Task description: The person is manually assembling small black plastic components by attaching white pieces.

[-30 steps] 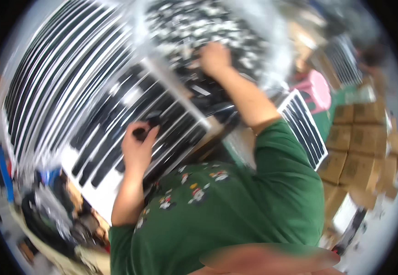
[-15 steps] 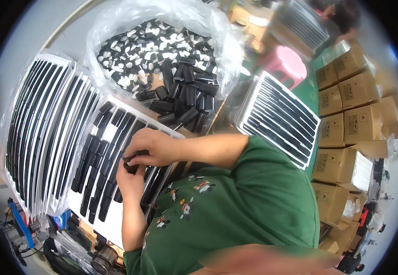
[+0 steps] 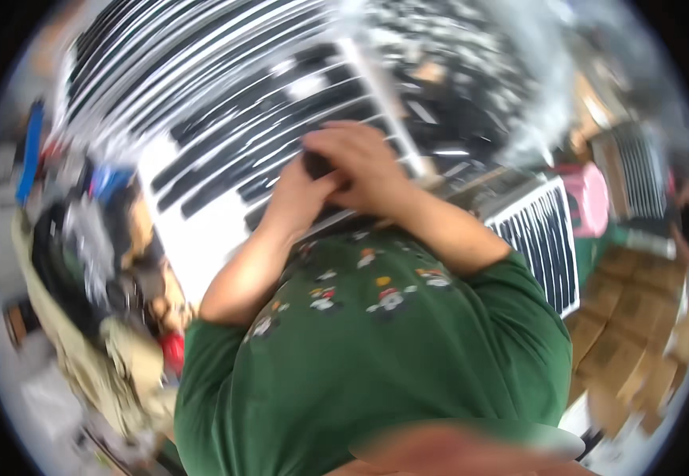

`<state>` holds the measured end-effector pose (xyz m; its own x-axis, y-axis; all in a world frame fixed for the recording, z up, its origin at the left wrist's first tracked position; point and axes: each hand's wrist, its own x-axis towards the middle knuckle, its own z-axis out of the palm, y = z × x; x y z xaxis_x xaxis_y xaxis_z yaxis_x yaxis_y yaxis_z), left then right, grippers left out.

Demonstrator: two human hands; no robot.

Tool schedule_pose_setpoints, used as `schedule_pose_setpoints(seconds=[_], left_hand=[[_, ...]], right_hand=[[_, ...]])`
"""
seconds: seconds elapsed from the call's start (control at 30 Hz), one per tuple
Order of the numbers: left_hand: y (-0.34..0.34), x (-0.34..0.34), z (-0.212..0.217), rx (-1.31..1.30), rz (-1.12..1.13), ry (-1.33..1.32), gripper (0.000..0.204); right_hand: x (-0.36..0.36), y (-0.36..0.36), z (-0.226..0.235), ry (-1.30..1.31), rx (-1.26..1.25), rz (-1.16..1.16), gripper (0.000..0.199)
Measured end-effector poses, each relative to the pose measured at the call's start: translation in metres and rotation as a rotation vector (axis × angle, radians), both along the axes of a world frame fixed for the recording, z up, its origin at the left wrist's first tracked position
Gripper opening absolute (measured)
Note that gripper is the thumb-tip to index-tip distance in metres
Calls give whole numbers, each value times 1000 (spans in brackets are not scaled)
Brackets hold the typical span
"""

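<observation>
1. Pink stool (image 3: 593, 200), right side, blurred; green surface (image 3: 589, 252) visible just below it.
2. Brown cardboard boxes (image 3: 626, 308) grouped at lower right, below stool.
3. Blue bar (image 3: 30, 155), far left, near upright, slight tilt.
4. Khaki cloth (image 3: 65, 317), crumpled, lower left.
5. Small red object (image 3: 173, 351) just beside cloth; kind unclear.

Holding a dark piece (image 3: 317, 165) between left hand (image 3: 295, 195) and right hand (image 3: 370, 168) above a white tray (image 3: 201, 247), well left of a pink stool (image 3: 589, 198).
</observation>
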<state>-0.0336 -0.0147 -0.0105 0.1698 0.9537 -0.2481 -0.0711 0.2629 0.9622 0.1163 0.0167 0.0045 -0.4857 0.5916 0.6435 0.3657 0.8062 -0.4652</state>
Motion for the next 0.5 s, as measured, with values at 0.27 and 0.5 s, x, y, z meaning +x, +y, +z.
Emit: schedule_pose_setpoints(seconds=[0.27, 0.5], left_hand=[[-27, -17, 13, -17, 68, 7, 25], [-47, -43, 13, 121, 108, 89, 28]], right_hand=[[-26, 0, 6, -125, 47, 159, 53], [-60, -19, 11, -189, -98, 217, 69]])
